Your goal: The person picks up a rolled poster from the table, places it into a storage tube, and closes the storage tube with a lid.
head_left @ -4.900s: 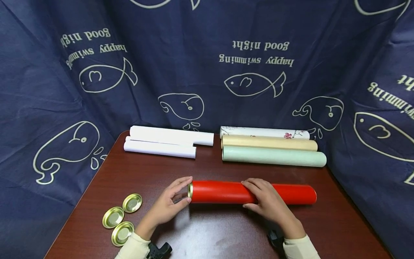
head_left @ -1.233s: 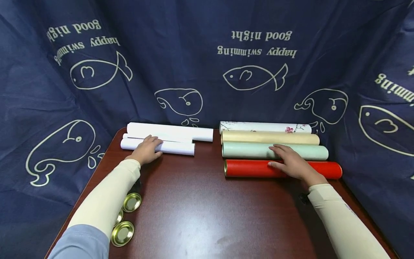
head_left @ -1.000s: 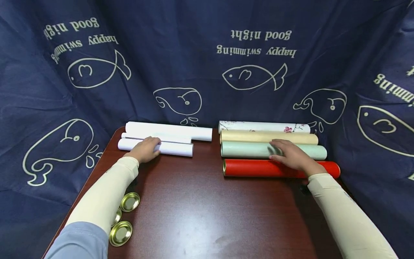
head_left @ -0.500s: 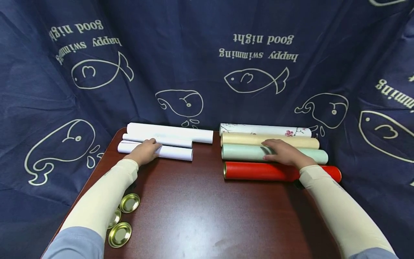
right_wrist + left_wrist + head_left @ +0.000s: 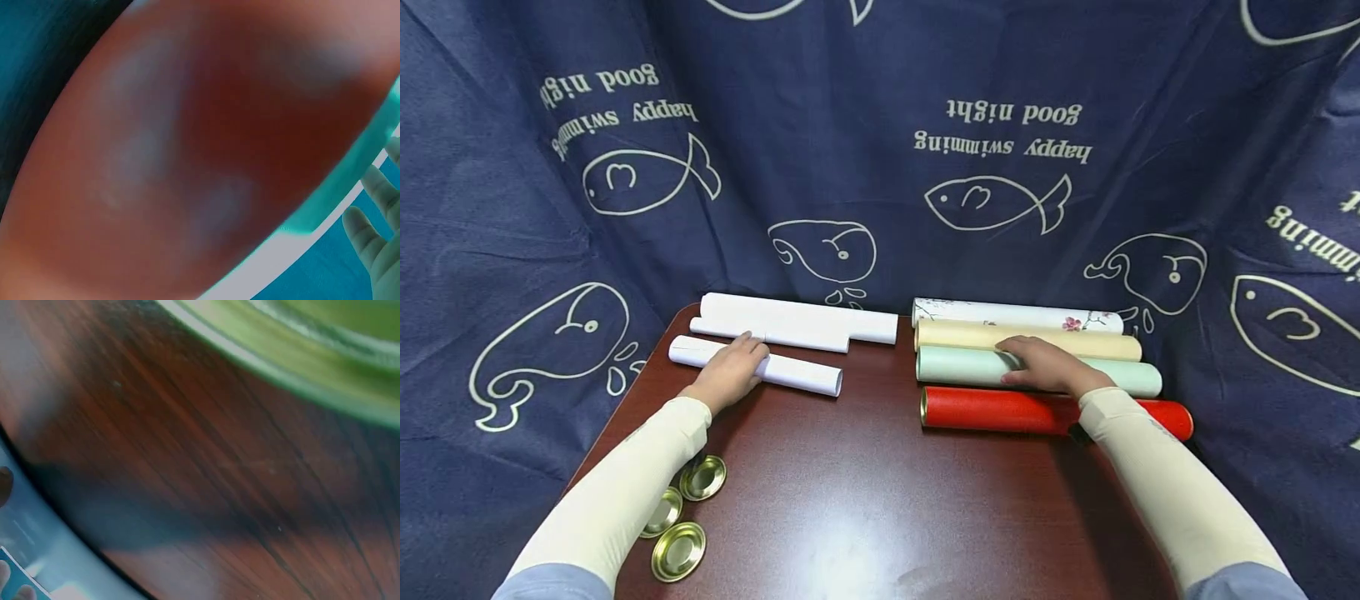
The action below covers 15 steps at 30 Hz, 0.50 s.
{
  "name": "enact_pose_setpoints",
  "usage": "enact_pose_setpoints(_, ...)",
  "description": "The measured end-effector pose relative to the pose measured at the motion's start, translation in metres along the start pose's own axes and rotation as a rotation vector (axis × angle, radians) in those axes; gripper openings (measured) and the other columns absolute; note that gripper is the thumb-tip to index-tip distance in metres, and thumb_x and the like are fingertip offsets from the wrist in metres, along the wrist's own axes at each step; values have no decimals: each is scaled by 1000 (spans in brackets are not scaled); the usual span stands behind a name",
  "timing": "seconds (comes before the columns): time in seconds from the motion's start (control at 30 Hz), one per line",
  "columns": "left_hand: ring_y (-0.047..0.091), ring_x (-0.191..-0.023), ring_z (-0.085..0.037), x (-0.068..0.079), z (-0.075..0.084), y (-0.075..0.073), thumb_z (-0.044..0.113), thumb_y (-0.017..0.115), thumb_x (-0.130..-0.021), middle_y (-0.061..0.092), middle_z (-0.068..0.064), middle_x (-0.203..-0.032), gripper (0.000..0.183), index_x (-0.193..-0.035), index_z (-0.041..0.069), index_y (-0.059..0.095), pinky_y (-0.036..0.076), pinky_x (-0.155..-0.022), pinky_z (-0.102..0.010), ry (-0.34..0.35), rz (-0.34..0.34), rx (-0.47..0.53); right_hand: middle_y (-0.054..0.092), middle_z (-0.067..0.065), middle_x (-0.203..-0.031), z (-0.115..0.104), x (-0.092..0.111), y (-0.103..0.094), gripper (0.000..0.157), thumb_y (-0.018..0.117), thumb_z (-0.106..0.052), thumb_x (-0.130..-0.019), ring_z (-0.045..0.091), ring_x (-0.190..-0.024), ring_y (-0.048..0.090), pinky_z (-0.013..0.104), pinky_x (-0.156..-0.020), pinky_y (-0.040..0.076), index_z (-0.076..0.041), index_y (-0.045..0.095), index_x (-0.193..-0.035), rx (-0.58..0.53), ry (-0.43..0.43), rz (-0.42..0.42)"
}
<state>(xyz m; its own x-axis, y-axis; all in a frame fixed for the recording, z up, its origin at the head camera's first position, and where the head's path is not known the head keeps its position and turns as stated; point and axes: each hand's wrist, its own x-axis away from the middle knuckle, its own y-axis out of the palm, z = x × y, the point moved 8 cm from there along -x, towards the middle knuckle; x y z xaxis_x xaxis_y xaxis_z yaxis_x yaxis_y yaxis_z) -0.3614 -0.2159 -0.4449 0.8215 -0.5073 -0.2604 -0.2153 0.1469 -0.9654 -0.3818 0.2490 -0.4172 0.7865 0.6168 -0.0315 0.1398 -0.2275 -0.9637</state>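
"Front white roll [image 5: 797,374]: where does it lie?"

"Back left on the surface [image 5: 850,483], apart from the two other white rolls [image 5: 775,315] (its right end slants nearer the person)."

"And the left hand [image 5: 730,373]?"

"Arm stretched forward, palm down, fingers clamped over that roll."

"The right hand [image 5: 1041,365]?"

"Arm angled inward, hand above the mint-green tube [image 5: 958,367], thumb and fingers apart; whether it touches, I cannot tell."
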Motion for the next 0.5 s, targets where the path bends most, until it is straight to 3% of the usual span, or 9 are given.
enact_pose_setpoints(0.23, 63, -94, -34, 4, -1, 0, 4, 80, -80, 63, -12, -95, 35, -105, 4, 55, 50, -79, -50, -20, -50, 24, 63, 16, -124, 2, -5, 6, 50, 78, -20, -86, 32, -110, 59, 50, -97, 44, 2, 61, -127, -2, 13, -42)
enact_pose_setpoints(0.5, 63, -102, -36, 14, 0, -1, 3, 79, -82, 65, -15, -108, 36, -112, 3, 59, 50, -85, -52, -29, -64, 55, 64, 19, -120, 2, -11, 11, 51, 79, -16, -82, 33, -108, 59, 50, -96, 44, 2, 61, -126, 12, 2, -61)
